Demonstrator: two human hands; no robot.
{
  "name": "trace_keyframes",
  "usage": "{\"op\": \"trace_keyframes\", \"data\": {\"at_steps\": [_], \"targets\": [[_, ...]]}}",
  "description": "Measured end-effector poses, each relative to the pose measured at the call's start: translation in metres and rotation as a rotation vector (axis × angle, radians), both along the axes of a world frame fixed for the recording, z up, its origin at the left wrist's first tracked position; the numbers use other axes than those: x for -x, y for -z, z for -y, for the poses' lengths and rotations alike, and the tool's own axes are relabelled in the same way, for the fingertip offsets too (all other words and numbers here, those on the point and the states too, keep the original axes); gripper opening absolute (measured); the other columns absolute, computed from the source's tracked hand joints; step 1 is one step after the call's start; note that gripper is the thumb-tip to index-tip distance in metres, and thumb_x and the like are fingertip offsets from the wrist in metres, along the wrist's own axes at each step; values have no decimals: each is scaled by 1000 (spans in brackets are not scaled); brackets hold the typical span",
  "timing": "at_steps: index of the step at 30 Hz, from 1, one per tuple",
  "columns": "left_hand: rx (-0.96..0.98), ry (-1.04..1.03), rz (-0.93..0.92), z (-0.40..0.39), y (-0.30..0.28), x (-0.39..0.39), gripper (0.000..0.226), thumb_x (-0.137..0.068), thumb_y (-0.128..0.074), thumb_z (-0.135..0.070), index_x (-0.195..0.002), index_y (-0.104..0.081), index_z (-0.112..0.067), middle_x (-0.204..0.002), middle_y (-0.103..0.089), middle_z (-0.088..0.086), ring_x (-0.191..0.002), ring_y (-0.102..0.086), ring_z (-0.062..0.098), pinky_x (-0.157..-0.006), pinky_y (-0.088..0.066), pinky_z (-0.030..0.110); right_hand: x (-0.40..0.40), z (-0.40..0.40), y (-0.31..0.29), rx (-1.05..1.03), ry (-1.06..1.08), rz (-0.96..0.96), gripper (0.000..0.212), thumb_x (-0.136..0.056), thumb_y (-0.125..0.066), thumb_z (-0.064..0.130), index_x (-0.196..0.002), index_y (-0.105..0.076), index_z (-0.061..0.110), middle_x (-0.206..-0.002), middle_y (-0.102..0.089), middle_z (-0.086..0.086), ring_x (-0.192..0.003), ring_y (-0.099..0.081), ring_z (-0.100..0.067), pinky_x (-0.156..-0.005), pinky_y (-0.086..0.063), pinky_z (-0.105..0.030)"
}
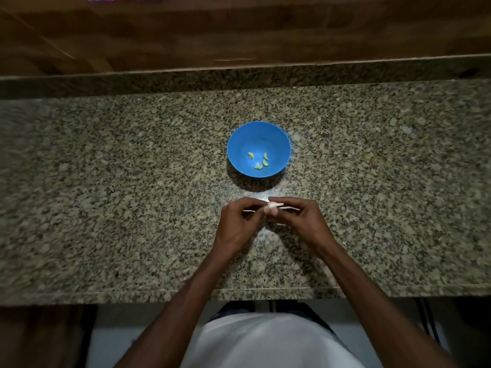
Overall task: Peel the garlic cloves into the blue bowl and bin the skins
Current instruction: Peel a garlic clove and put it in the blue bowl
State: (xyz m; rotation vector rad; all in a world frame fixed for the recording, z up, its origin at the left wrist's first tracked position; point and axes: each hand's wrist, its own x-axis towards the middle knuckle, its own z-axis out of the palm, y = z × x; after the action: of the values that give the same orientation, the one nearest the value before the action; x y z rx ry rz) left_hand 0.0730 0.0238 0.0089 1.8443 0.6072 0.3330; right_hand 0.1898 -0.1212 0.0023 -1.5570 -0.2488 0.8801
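Left hand point(239, 221) and right hand point(295, 221), fingers point(279, 201) curled, pinch garlic clove point(272, 206) between them. Blue bowl point(236, 144) just beyond fingertips, four peeled cloves point(259, 162) inside. Granite surface point(106, 181).

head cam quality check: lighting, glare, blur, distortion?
Head view: dim overall, light pooled on the speckled granite counter around the round blue plastic bowl, which casts a dark shadow toward the hands; the counter's sides smear into blur; wide-angle bends its far edge; the white garlic clove is overexposed.
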Motion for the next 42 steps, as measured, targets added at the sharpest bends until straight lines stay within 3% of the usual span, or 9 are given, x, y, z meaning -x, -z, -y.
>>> {"op": "trace_keyframes", "data": {"at_steps": [4, 9, 17, 24, 29, 33, 35, 39, 42], "targets": [[-114, -27, -36, 12, -6, -5, 18, -89, -82, -22, -105, -82, -13, -90, -80, -6, -82, -75, -2, -74, -61, 19, -12, 4, 3, 28, -109, 114, 31, -85, -86, 9, -115, -80, 5, -102, -81, -10, -95, -79, -28, -90, -64, -50], [-177, -80, -109, 25, -9, -10, 23, -85, -85, -26, -104, -84, -14, -88, -81, -3, -76, -74, -3, -73, -64, 23, -17, 10, 7, 65, -159, 231, 27, -85, -85, 7, -112, -81, 9, -101, -80, -1, -95, -78, -15, -88, -65, -44], [-28, -282, -157, 53, -12, -11, 20, -81, -87, -24, -98, -85, -14, -82, -80, -2, -75, -77, 6, -72, -66, 37, -19, 18, 13, 56, -188, 256, 23, -87, -82, 7, -108, -83, 15, -105, -81, 4, -99, -77, -10, -91, -63, -40], [-14, -418, -188, 79, -7, -10, 19, -79, -85, -24, -95, -84, -14, -80, -79, -5, -74, -77, 7, -70, -66, 41, -13, 30, 30, 64, -169, 201, 17, -88, -83, 10, -106, -84, 12, -99, -82, 0, -92, -79, -16, -87, -64, -47], [-69, -491, -202, 94, -6, -2, 17, -79, -85, -18, -95, -84, -13, -80, -79, -5, -72, -75, 4, -69, -65, 35, -7, 34, 33, 28, -228, 160, 14, -88, -82, 6, -100, -84, 14, -97, -82, 2, -93, -78, -14, -84, -63, -34], [-5, -575, -218, 94, -10, -2, 15, -76, -88, -17, -90, -84, -12, -78, -78, -4, -70, -74, 3, -66, -62, 24, -2, 29, 34, 69, -243, 186, 14, -88, -83, 10, -102, -83, 14, -94, -81, 3, -89, -78, -11, -81, -63, -31], [57, -626, -238, 91, -11, -2, 12, -75, -89, -14, -86, -83, -12, -75, -78, -4, -67, -73, 2, -63, -59, 18, 0, 26, 34, 102, -248, 223, 19, -89, -84, 14, -107, -83, 12, -99, -81, 2, -91, -78, -11, -85, -65, -36], [110, -494, -262, 73, -8, 7, 19, -74, -92, -21, -89, -84, -14, -79, -80, -3, -74, -77, 8, -72, -65, 29, 2, 23, 28, 126, -245, 276, 22, -88, -84, 14, -110, -83, 10, -102, -81, -1, -92, -78, -12, -86, -65, -42], [-14, -264, -295, 54, -10, 15, 25, -77, -92, -30, -93, -85, -14, -79, -80, -4, -71, -76, 7, -69, -65, 33, 1, 22, 19, 139, -300, 362, 18, -89, -79, 6, -107, -83, 8, -99, -81, 0, -84, -74, -1, -80, -64, -28]]}}
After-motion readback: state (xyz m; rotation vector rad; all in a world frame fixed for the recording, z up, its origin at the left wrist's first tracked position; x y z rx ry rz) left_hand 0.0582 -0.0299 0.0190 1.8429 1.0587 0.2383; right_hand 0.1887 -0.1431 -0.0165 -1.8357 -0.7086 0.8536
